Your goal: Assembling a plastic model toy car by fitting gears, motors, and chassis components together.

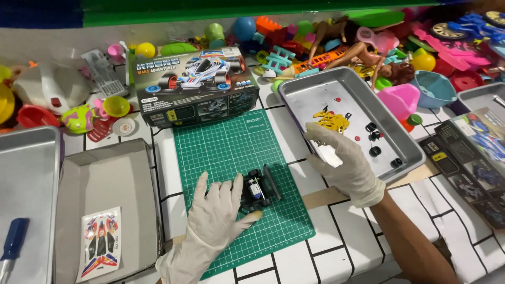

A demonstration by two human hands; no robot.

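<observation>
My left hand [218, 208], in a white glove, lies on the green cutting mat [231, 147] and steadies a small black toy car chassis [259, 188] with thumb and fingers around its left side. My gloved right hand [344, 160] reaches into the near left corner of a metal tray [300, 92], fingers bent over its rim and floor; whether it grips anything is hidden. In that tray lie a yellow plastic part frame [332, 121], several small black wheels [374, 151] and tiny red pieces.
The toy car's box [197, 87] stands behind the mat. An open grey box lid [105, 181] with a sticker sheet [100, 243] sits left, beside a metal tray [26, 173] with a blue-handled screwdriver [11, 241]. Piled toys fill the back; more boxes lie right [473, 158].
</observation>
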